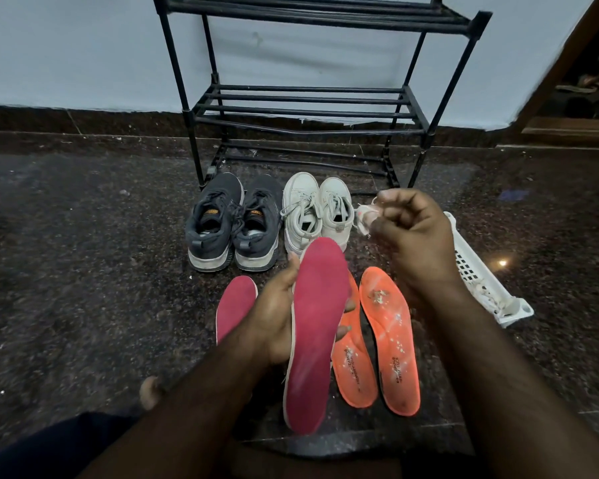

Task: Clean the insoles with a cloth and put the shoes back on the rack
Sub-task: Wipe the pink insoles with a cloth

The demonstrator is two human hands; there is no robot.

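My left hand (277,312) grips a pink insole (315,333) from underneath and holds it up above the floor. To its left, a second pink insole (234,305) lies flat. Two orange insoles (389,340) speckled with dirt lie to the right. My right hand (415,233) is raised and curled round a small pale cloth (365,216). A pair of grey sneakers (232,223) and a pair of white sneakers (317,209) stand in front of the black shoe rack (305,108), whose shelves hold nothing.
A white plastic basket (478,274) lies on the dark speckled floor at the right, with some pale cloth in it. A light wall runs behind the rack. A wooden door frame (567,63) stands at the far right. My foot (151,392) shows at lower left.
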